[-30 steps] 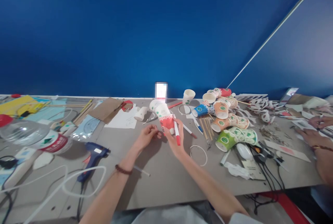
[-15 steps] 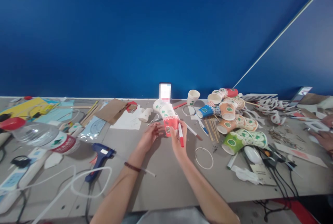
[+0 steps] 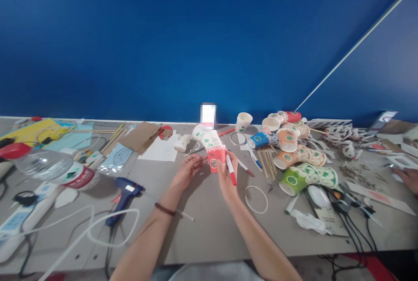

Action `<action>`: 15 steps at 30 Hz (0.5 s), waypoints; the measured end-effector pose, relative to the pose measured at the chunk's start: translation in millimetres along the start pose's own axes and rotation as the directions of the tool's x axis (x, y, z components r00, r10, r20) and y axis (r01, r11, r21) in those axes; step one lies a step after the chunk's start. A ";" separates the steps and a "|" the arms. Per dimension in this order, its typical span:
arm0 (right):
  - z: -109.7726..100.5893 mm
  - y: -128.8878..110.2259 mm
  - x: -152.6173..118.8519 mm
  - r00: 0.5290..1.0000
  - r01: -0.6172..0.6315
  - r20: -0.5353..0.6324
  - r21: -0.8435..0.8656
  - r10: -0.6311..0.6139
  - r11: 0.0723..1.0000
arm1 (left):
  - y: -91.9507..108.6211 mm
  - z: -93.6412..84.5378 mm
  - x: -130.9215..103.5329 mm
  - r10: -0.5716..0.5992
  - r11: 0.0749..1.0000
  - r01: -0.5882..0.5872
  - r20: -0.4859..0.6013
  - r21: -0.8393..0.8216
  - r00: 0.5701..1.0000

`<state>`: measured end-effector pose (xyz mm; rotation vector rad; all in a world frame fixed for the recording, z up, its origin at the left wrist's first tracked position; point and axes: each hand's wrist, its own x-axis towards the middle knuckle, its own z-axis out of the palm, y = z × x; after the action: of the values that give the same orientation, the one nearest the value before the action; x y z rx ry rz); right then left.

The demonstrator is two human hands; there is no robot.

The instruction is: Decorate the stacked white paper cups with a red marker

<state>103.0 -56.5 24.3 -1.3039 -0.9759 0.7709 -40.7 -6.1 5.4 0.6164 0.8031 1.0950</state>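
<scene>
A red paper cup (image 3: 214, 159) stands tilted in front of me, joined to white paper cups (image 3: 210, 138) with green marks that curve away behind it. My right hand (image 3: 227, 176) grips the red cup from its right side and also holds a red-and-white marker (image 3: 231, 168) that points downward. Just left of the red cup is my left hand (image 3: 191, 170), its fingers curled and drawn together with the tips close to the cup wall. Whether something small lies between those fingertips is hidden.
On the right lie several coloured paper cups (image 3: 290, 181), scissors, wooden sticks (image 3: 267, 163) and a white ring (image 3: 256, 199). To the left are a blue glue gun (image 3: 124, 198), a plastic bottle (image 3: 55, 172) and a power strip (image 3: 24, 220). Another person's hand (image 3: 406, 178) rests at the far right.
The fingers of my left hand have drawn closer together beside the red cup. My right hand, with cup and marker, has shifted slightly right. The other person's hand has moved a little.
</scene>
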 end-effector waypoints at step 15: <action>2.5 -0.3 -2.8 1.000 -0.005 0.011 0.033 0.005 0.999 | -2.3 -1.8 1.7 0.097 0.994 -0.095 -0.033 0.057 0.995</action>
<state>99.5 -58.0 24.2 -1.2754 -0.9658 0.7955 -40.5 -5.3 2.2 0.6891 0.8445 1.1770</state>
